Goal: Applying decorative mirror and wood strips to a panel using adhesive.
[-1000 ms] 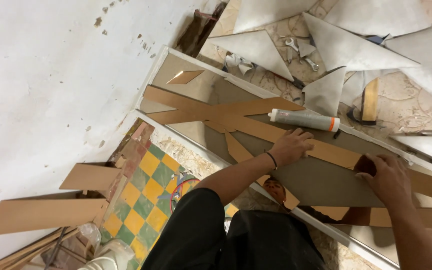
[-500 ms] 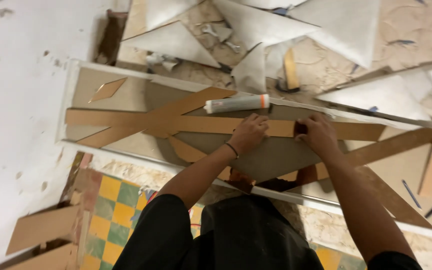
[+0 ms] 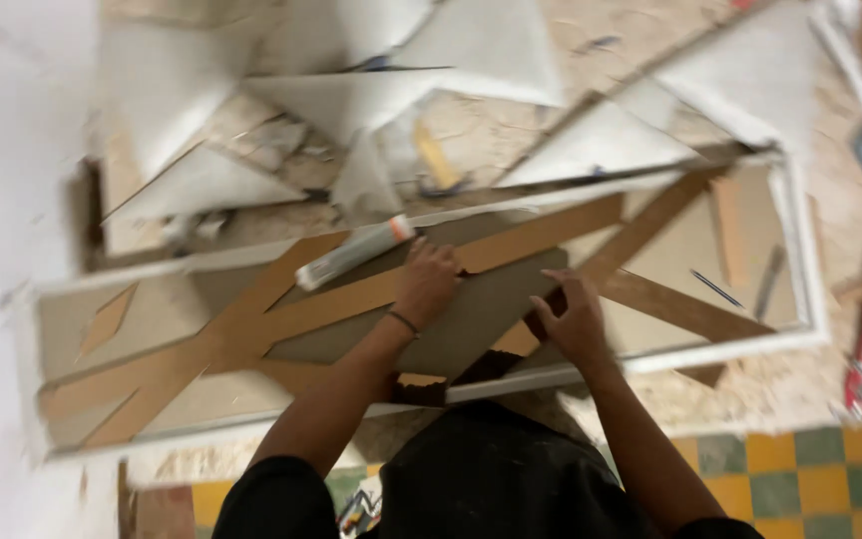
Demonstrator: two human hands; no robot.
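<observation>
Inside the long white frame lying flat on the floor, crossing brown strips form a lattice over a grey-brown panel. Left hand: palm down, fingers curled, pressing on the panel where a strip meets it near the frame's middle; a dark band circles the wrist. Right hand: just right of the left hand, fingers spread and bent, gripping the panel's right edge beside a diagonal strip. Sealant tube: grey, lying tilted on the strips just left of the left hand, close to the frame's far rail. Beyond the far rail, pale triangular offcuts lie scattered on the dusty floor. At the frame's near rail, yellow-and-green checkered tiles show to the right of the person's dark clothing. Motion blur softens fine detail.
</observation>
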